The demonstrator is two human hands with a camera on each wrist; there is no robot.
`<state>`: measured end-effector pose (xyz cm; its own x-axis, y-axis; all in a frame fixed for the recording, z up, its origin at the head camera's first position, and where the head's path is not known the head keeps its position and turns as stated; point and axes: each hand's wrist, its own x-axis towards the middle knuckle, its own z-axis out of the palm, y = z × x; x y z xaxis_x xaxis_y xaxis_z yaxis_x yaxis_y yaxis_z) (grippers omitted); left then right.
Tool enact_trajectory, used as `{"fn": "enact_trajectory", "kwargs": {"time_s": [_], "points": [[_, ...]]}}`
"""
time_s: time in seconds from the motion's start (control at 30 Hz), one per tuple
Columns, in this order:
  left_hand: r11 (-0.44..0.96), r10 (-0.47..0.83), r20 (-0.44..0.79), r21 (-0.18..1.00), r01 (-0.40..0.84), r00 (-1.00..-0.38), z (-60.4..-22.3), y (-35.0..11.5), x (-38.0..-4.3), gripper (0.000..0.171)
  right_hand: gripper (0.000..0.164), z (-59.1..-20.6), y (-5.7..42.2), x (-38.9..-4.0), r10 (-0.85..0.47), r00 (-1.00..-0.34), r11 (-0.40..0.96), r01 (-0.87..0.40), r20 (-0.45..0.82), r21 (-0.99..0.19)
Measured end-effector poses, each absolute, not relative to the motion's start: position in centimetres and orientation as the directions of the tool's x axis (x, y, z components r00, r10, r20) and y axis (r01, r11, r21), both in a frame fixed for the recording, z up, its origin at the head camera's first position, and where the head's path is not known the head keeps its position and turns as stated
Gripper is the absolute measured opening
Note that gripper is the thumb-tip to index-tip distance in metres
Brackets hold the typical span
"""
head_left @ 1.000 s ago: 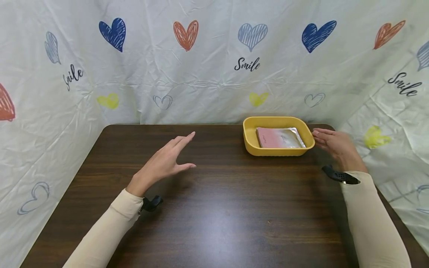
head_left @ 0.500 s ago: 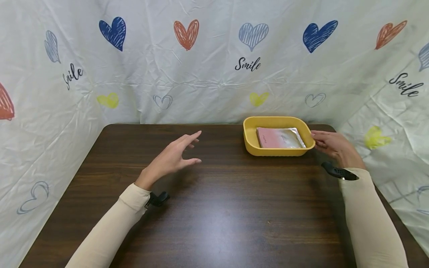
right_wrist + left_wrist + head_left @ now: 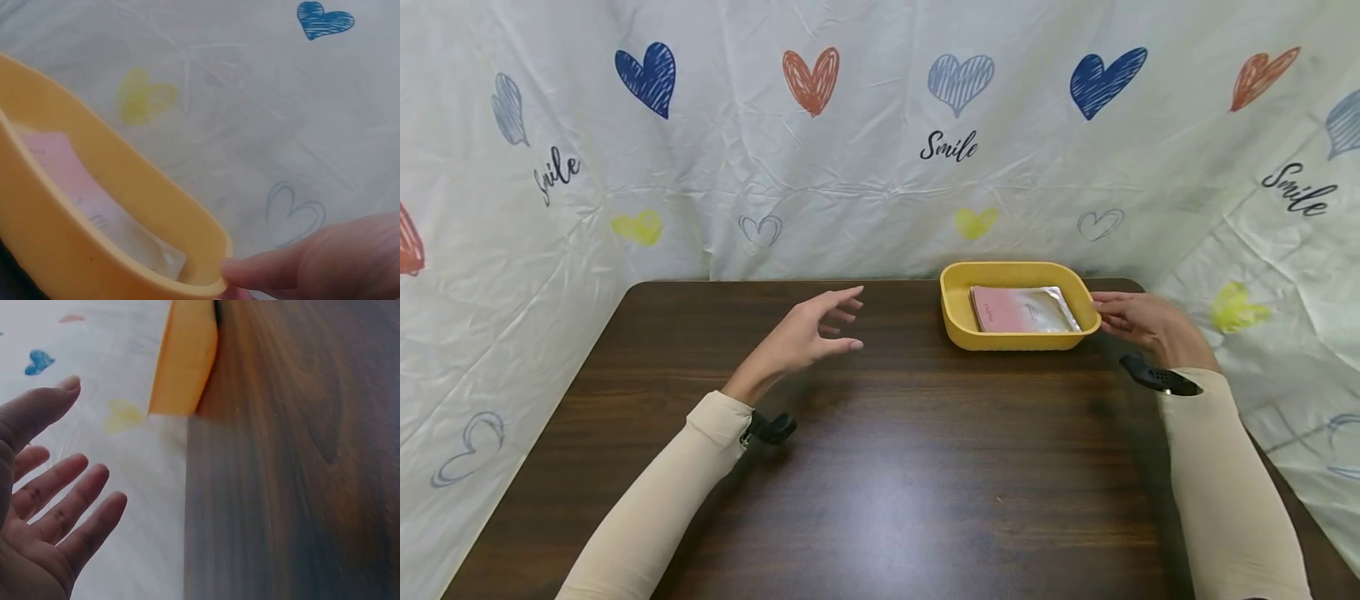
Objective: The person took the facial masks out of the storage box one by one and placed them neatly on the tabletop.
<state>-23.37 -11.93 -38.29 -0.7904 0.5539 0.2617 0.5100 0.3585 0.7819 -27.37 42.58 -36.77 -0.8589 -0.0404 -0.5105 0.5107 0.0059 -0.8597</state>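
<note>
A yellow plastic basket stands at the far right of the dark table. Inside it lie flat, shiny packets, pink fading to silver, seemingly stacked. My right hand grips the rim at the basket's right end by the fingertips; in the right wrist view the thumb is on that rim, and most of the other fingers are hidden. Left of the basket, my left hand hovers over the table with thumb and fingers spread, holding nothing. The left wrist view shows this hand's fingers apart from the basket.
The dark wooden table ends at the back against a white curtain printed with hearts and "Smile". More of that curtain closes in both sides. The basket stands close to the back edge.
My left hand has moved right and a little farther forward, toward the basket. My right fingers have drawn in onto the basket's right rim. The basket stays in place.
</note>
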Motion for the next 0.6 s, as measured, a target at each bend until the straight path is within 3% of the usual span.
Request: {"fn": "enact_trajectory", "kwargs": {"time_s": [0.27, 0.6], "points": [[0.216, 0.603, 0.267, 0.852, 0.476, -0.751, -38.3, -10.2, -25.0, 0.072, 0.027, -36.8, 42.8, -27.2, -0.058, -0.857, -0.044, 0.514, -0.511, -0.857], [0.204, 0.639, 0.274, 0.84, 0.503, -0.718, -38.0, -7.9, -26.2, 0.069, 0.027, -36.9, 43.2, -27.4, -0.106, -0.853, -0.076, 0.519, -0.511, -0.851]]}}
